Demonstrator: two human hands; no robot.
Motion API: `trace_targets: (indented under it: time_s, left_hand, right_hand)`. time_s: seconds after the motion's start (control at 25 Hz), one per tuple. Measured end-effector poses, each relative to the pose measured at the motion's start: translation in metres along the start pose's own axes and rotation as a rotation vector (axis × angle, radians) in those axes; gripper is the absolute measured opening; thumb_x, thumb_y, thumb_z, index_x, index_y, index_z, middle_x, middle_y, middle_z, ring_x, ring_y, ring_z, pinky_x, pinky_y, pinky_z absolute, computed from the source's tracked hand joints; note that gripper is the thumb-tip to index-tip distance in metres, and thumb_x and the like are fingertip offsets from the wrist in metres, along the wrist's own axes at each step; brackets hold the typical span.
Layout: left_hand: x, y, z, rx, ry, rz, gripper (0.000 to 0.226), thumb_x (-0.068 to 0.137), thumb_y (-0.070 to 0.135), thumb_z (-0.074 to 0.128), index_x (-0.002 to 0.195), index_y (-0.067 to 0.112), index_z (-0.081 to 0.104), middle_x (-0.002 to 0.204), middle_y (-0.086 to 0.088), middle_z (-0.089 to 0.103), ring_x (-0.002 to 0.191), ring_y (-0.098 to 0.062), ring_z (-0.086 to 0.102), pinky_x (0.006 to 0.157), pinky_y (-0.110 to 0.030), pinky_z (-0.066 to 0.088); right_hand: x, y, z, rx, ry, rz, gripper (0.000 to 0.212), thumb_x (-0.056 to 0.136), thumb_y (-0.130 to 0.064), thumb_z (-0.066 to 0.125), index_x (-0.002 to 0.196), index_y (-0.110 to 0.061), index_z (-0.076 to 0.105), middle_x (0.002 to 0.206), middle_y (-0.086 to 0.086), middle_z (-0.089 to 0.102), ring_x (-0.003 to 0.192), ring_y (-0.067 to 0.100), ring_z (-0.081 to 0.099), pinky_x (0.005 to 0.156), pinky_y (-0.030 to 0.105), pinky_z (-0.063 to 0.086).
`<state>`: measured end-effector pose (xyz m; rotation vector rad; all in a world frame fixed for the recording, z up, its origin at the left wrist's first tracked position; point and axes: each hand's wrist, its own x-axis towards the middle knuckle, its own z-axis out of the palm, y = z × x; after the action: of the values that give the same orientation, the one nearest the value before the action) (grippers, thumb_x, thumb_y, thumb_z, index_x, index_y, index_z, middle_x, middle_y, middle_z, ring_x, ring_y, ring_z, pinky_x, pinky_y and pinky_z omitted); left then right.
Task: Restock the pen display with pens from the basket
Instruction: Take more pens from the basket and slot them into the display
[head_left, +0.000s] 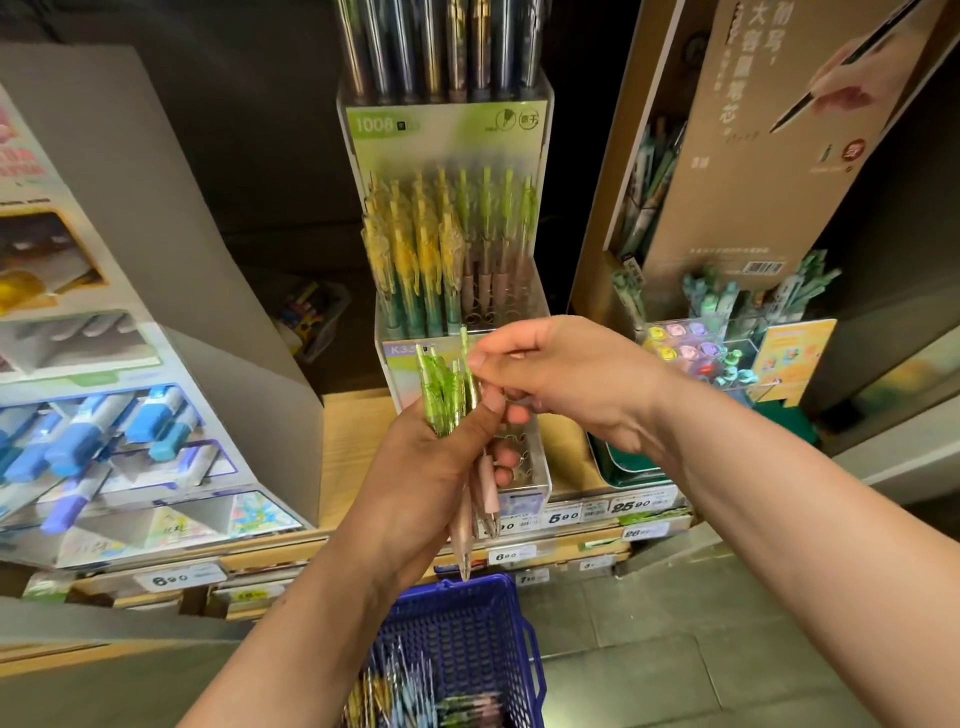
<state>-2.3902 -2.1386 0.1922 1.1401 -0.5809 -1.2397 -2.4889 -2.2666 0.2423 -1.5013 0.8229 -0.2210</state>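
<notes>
So the left hand (415, 467) is wrapped round a bunch of green-capped pens (445, 402), tips down, like a handy stock right by the pen display (452, 249). The right hand (561, 374) pinches one cap, probably to feed the display's free right-side rings. More pens sit in the blue basket (467, 623), near and below.

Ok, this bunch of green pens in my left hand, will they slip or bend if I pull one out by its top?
Probably stiff: the green pens stand straight in the left hand, none sagging. Their glossy barrels may slide against each other, so the pen the right hand pinches could drag neighbours. They look slim and likely light.
</notes>
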Motion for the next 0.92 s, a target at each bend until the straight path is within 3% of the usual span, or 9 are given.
trace_targets:
  time_s: [0.16,0.36,0.48,0.56,0.64,0.76,0.92]
  left_hand:
    - [0.000,-0.003,-0.001,-0.015,0.011,0.004,0.025,0.100,0.025,0.062,0.115,0.006,0.071,0.100,-0.013,0.074,0.070,-0.017,0.063,0.062,-0.030,0.055]
    - [-0.004,-0.006,-0.004,-0.086,0.037,-0.035,0.020,0.095,0.027,0.065,0.101,0.013,0.077,0.103,-0.016,0.077,0.076,-0.020,0.072,0.065,-0.030,0.061]
    - [-0.003,-0.007,-0.008,-0.035,0.078,-0.071,0.020,0.096,0.029,0.066,0.094,0.010,0.069,0.081,-0.007,0.069,0.059,-0.014,0.060,0.052,-0.027,0.053]
    - [-0.002,-0.007,-0.009,-0.054,0.085,-0.089,0.020,0.092,0.033,0.070,0.084,0.016,0.066,0.070,-0.001,0.052,0.052,-0.009,0.046,0.047,-0.023,0.045]
    - [-0.002,-0.007,-0.010,-0.123,0.085,-0.125,0.023,0.090,0.036,0.073,0.089,0.016,0.063,0.068,0.002,0.046,0.052,-0.008,0.042,0.046,-0.022,0.042]
    - [-0.001,-0.007,-0.012,-0.182,0.081,-0.179,0.026,0.094,0.040,0.071,0.095,0.016,0.063,0.069,0.001,0.048,0.053,-0.010,0.042,0.047,-0.023,0.042]
    - [0.000,-0.007,-0.012,-0.193,0.120,-0.196,0.016,0.100,0.026,0.060,0.106,0.010,0.061,0.072,-0.002,0.052,0.053,-0.012,0.043,0.046,-0.025,0.040]
  right_hand:
    - [-0.001,0.001,0.001,0.106,0.083,-0.026,0.019,0.091,-0.014,0.073,0.108,-0.006,0.071,0.074,0.005,0.068,0.058,0.016,0.057,0.058,0.026,0.054]
    - [-0.002,-0.022,-0.009,0.049,0.219,-0.134,0.005,0.084,-0.007,0.078,0.089,-0.008,0.076,0.085,0.011,0.078,0.084,0.026,0.076,0.080,0.033,0.062]
    - [0.006,-0.049,-0.027,0.068,0.411,-0.354,0.012,0.087,-0.006,0.074,0.091,-0.018,0.074,0.086,0.006,0.079,0.083,0.025,0.076,0.079,0.036,0.063]
    - [0.015,-0.059,-0.030,-0.037,0.548,-0.483,0.010,0.087,-0.012,0.072,0.094,-0.019,0.073,0.088,0.002,0.077,0.084,0.021,0.075,0.083,0.039,0.062]
    - [0.025,-0.063,-0.027,-0.160,0.639,-0.562,0.011,0.088,-0.016,0.070,0.098,-0.017,0.072,0.093,-0.001,0.076,0.089,0.016,0.073,0.086,0.039,0.059]
    - [0.034,-0.066,-0.020,-0.246,0.673,-0.595,0.011,0.089,-0.019,0.069,0.100,-0.020,0.071,0.093,-0.008,0.074,0.088,0.008,0.071,0.088,0.034,0.057]
    - [0.039,-0.063,-0.013,-0.446,0.663,-0.579,0.010,0.088,-0.025,0.070,0.097,-0.027,0.073,0.082,-0.020,0.068,0.079,-0.008,0.065,0.080,0.007,0.049]
